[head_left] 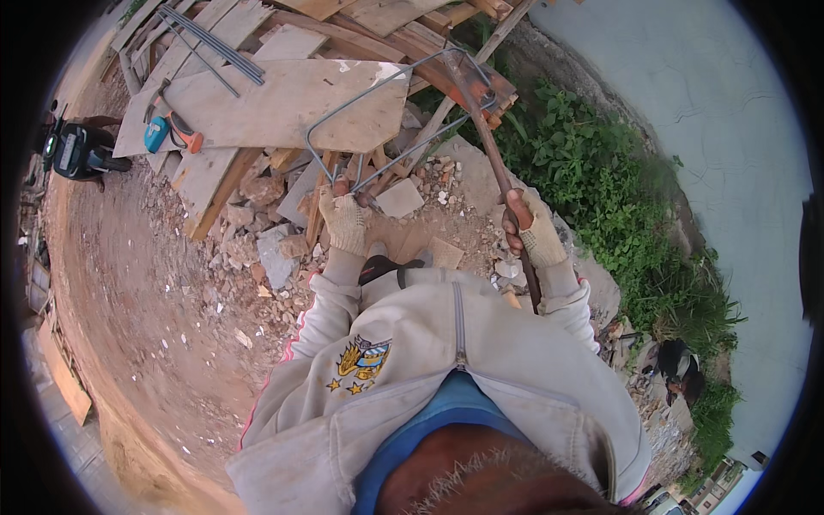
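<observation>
My left hand (342, 215), in a fingerless knit glove, grips the near end of a bent steel rod frame (360, 90), a rough rectangle raised over the boards. My right hand (532, 230), gloved the same way, is wrapped round a long brown bar (491, 146) that slants up across the frame's far end; whether they touch is unclear. Just ahead lie weathered plywood boards (249, 107) on timber. On them rest several straight steel rods (215, 47), a hammer (178, 127) with an orange grip and a teal tool (156, 133), possibly a tape measure.
Broken concrete and rubble (275, 253) surround my feet. A dirt strip (129, 283) runs along the left, with a parked scooter (81, 150). On the right are weeds (592, 172) beside a pale wall (704, 112). A dark bundle (674, 369) lies at lower right.
</observation>
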`<state>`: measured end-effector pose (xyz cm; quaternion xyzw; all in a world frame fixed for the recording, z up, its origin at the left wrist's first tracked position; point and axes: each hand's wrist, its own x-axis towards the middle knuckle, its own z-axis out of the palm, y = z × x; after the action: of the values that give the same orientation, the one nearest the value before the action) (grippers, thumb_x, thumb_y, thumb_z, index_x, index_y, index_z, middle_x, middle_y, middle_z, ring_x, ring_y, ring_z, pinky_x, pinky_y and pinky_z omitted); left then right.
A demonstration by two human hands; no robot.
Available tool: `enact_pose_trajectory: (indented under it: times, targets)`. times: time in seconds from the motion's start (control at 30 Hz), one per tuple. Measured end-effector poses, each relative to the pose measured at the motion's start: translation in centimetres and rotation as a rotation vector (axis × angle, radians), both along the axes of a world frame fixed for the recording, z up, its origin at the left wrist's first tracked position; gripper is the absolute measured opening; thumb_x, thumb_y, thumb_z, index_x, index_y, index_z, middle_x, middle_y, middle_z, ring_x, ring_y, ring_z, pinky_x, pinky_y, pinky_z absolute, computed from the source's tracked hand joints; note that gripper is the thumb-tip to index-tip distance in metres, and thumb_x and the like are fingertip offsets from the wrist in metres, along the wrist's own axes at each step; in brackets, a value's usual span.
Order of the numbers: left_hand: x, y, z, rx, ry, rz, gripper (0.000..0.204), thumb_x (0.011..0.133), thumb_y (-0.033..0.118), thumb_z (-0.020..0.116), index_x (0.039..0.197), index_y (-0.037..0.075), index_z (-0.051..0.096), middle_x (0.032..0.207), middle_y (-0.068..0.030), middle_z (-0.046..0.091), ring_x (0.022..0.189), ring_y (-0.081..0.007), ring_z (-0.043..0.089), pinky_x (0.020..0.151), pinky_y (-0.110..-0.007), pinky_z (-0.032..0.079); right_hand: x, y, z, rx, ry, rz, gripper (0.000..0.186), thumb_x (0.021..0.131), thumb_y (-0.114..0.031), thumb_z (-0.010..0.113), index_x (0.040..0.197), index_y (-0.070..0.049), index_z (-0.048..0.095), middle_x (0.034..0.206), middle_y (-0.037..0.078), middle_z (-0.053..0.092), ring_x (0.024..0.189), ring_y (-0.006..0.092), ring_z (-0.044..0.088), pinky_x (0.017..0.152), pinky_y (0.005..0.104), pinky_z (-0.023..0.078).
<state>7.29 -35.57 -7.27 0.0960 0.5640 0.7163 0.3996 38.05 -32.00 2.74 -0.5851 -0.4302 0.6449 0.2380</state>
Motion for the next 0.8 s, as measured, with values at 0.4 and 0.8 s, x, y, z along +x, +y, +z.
enact_pose_trajectory:
  times: [0.4,0.8]
  targets:
    - [3.8,0.3,-0.8,0.068,-0.114,0.19,0.021,0.107,0.023,0.054,0.099,0.004,0.049,0.077,-0.006,0.056,0.055,-0.0156,0.054,0.058,-0.033,0.051,0.7,0.6,1.3,-0.001,-0.032,0.051,0.048,0.103,-0.056,0.056,0.113,-0.009,0.056,0.064,-0.005,0.045,0.04,0.0046,0.038,0.038,0.0231,0.033]
    - [3.6,0.5,-2.4,0.068,-0.091,0.186,0.03,0.108,0.028,0.053,0.097,0.001,0.055,0.077,-0.0078,0.061,0.061,-0.0148,0.06,0.051,-0.027,0.046,0.2,2.1,1.3,-0.008,-0.009,0.058,0.048,0.103,-0.056,0.056,0.112,-0.009,0.057,0.062,-0.005,0.045,0.04,0.0048,0.039,0.038,0.0233,0.034]
